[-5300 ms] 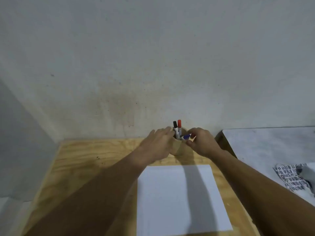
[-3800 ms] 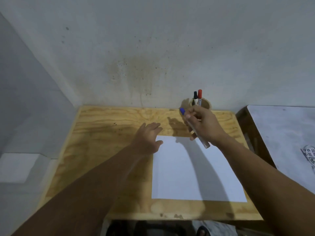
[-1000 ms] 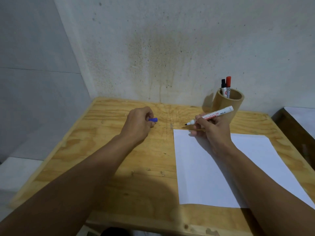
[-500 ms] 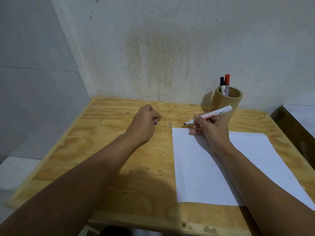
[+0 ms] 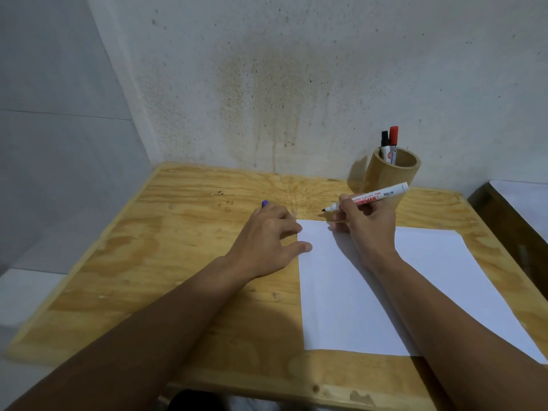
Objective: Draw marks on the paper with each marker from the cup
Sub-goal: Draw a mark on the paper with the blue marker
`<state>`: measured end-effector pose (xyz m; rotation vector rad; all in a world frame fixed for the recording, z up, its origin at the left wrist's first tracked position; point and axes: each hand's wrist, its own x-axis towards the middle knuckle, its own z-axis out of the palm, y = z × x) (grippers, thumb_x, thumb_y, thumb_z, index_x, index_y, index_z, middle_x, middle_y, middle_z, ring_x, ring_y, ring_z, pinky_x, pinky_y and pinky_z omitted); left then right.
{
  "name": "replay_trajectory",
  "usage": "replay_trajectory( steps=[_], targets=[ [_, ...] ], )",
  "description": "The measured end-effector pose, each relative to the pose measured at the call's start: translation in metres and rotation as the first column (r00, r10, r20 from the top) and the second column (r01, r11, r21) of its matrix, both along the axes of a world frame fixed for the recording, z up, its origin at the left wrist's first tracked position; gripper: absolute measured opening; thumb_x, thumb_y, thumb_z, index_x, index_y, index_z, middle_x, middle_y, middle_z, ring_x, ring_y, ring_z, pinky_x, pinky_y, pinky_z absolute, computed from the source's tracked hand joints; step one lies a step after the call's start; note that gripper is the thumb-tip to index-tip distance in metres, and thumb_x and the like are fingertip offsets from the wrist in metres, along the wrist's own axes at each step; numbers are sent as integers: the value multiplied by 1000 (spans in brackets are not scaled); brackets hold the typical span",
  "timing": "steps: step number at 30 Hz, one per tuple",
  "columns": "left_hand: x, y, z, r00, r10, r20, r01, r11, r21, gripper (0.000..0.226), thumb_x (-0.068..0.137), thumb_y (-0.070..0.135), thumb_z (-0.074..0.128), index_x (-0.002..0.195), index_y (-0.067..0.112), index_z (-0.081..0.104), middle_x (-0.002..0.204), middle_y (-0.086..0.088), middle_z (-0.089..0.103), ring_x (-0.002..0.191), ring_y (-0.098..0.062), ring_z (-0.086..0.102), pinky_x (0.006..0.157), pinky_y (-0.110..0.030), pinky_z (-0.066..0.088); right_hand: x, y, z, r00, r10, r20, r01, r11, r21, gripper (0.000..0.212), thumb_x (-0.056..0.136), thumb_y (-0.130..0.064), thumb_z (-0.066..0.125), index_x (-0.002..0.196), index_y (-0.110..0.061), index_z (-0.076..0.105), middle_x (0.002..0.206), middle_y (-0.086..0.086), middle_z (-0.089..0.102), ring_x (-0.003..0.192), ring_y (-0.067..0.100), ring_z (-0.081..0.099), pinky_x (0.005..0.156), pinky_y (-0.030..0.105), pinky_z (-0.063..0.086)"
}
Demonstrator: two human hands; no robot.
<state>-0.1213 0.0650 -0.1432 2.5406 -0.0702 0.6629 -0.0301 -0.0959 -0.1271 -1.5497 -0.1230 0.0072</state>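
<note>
A blank white sheet of paper (image 5: 415,292) lies on the wooden table (image 5: 184,262). My right hand (image 5: 364,229) grips an uncapped white marker (image 5: 373,198), tip pointing left just above the paper's far left corner. My left hand (image 5: 267,241) rests flat at the paper's left edge, thumb and a finger touching the sheet. The blue cap (image 5: 264,204) pokes out behind its fingers, seemingly still held. A tan cylindrical cup (image 5: 391,176) stands by the wall behind my right hand, holding a black-capped marker (image 5: 385,143) and a red-capped marker (image 5: 393,140).
A stained white wall rises right behind the table, and a second wall closes in on the left. A dark wooden piece with a pale top (image 5: 516,212) stands close to the table's right side.
My left hand, holding the blue cap, has moved right and settled onto the paper's left edge with fingers spread. My right hand with the marker has barely shifted.
</note>
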Motion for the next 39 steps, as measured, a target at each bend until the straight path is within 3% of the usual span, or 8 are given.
replay_trajectory(
  steps=[4, 8, 15, 18, 24, 30, 34, 39],
  targets=[
    [1, 1, 0, 1000, -3, -21, 3, 1000, -25, 38, 68, 43, 78, 94, 16, 77, 85, 9, 54, 87, -7, 47, 90, -36, 40, -3, 1, 3, 1000, 29, -2, -29, 999, -17, 22, 91, -17, 69, 93, 5, 65, 75, 14, 73, 64, 30, 73, 67, 48, 63],
    [1, 2, -1, 999, 2, -43, -4, 999, -47, 41, 68, 48, 75, 96, 19, 76, 86, 9, 54, 86, -9, 50, 96, -40, 39, -10, 5, 13, 988, 153, -16, -152, 987, 51, 22, 91, 0, 64, 104, 16, 58, 88, 32, 65, 58, 20, 69, 53, 32, 60],
    [0, 2, 0, 999, 0, -33, -2, 998, -60, 41, 68, 48, 77, 98, 20, 76, 88, 10, 55, 85, -6, 44, 85, -39, 43, -7, 9, 14, 970, 238, 51, -233, 969, -86, 23, 80, 7, 73, 97, 16, 61, 82, 21, 64, 71, 20, 66, 58, 18, 56],
    [0, 3, 0, 999, 5, -35, -8, 997, -78, 41, 67, 48, 77, 97, 20, 76, 88, 10, 55, 84, -8, 43, 86, -40, 43, -3, 11, 10, 969, 242, 48, -236, 965, -114, 21, 82, 7, 71, 98, 14, 61, 81, 19, 62, 64, 13, 65, 57, 19, 55],
    [-1, 2, 0, 998, 17, -60, -22, 996, -90, 40, 69, 46, 78, 100, 20, 75, 93, 7, 58, 89, -9, 45, 87, -39, 43, 7, 12, -1, 962, 237, 133, -192, 940, -283, 7, 85, -6, 71, 84, -6, 64, 81, 15, 72, 74, 24, 73, 69, 43, 62],
    [-2, 2, 1, 996, 21, -86, -31, 993, -117, 37, 70, 43, 79, 99, 21, 75, 95, 7, 59, 93, -11, 47, 89, -41, 43, 10, 11, -3, 952, 266, 155, -218, 938, -270, 13, 83, -4, 72, 92, 1, 65, 86, 18, 70, 79, 25, 74, 73, 50, 61],
    [-1, 3, 0, 995, 19, -95, -31, 991, -131, 38, 68, 44, 79, 98, 21, 76, 95, 7, 59, 94, -12, 48, 90, -44, 44, 9, 14, -3, 949, 280, 148, -236, 937, -259, 13, 83, -2, 72, 91, 5, 66, 86, 24, 71, 76, 33, 73, 68, 49, 62],
    [-1, 3, 0, 995, 13, -96, -29, 986, -167, 37, 67, 43, 81, 97, 20, 76, 95, 7, 59, 95, -13, 48, 89, -46, 45, 9, 14, -5, 945, 284, 164, -234, 934, -269, 11, 83, -3, 73, 90, 4, 69, 86, 19, 72, 77, 27, 73, 66, 32, 63]
  ],
)
